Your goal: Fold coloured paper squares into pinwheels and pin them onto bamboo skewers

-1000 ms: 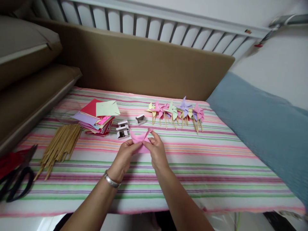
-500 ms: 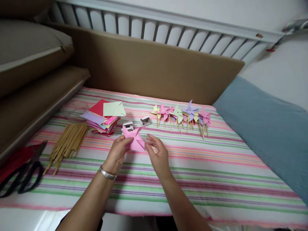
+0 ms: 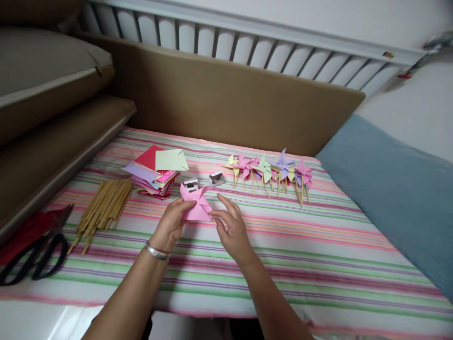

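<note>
Ideally, I'd pin the pink paper [image 3: 196,211] at its centre — left hand [image 3: 172,219] pinching it, right hand [image 3: 231,231] half open, seemingly empty, inside the near edge of the tabletop [image 3: 215,283].

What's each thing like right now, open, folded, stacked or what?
Pink paper: slit, flap raised
Left hand: pinching the pink paper
Right hand: fingers spread, beside the paper's edge
Small boxes: open
Pinwheels: assembled
Wooden sticks: loosely heaped
Paper squares: unevenly stacked
Scissors: lying down, blades too blurred to judge
</note>
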`<state>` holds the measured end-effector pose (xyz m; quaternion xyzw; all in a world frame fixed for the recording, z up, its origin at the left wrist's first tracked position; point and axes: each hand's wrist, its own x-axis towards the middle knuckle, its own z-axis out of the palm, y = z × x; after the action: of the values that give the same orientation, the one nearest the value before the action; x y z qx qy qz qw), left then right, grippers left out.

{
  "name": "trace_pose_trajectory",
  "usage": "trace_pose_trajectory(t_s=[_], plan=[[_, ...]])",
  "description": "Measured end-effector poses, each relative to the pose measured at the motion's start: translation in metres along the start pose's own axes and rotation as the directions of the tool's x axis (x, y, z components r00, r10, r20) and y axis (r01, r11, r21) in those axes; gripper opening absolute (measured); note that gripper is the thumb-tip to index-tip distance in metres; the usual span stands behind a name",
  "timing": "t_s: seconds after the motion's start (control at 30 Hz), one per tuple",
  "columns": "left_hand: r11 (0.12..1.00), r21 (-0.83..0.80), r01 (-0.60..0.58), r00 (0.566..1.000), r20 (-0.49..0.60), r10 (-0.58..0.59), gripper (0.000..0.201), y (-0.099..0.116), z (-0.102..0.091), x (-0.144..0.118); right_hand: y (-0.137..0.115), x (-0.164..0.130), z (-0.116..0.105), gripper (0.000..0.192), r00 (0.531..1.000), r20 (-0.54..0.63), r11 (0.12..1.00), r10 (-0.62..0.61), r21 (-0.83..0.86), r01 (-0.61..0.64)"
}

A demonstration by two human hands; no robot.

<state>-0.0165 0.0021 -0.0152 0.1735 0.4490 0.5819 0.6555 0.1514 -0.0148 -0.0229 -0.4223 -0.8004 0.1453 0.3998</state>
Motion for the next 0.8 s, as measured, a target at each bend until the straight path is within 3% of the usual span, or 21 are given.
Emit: trace_pose_trajectory(t_s=[0.43, 0.67, 0.8], plan=[[0.998, 0.019, 0.059, 0.996, 0.070, -0.060, 0.021, -0.006, -0.006, 0.006, 0.001, -0.001, 0.004, 0.020, 0.999, -0.046, 1.000, 0.014, 0.025, -0.013], [0.992, 0.117, 0.041, 0.992, 0.111, -0.054, 0.022, -0.005, 0.002, -0.003, -0.001, 0.001, -0.003, 0.015, 1.000, 0.003, 0.999, 0.009, 0.053, -0.009], [0.984, 0.174, 0.028, 0.994, 0.095, -0.045, 0.024, -0.006, 0.009, -0.009, -0.003, 0.003, -0.002, 0.009, 0.997, 0.015, 0.991, 0.078, 0.104, -0.080]])
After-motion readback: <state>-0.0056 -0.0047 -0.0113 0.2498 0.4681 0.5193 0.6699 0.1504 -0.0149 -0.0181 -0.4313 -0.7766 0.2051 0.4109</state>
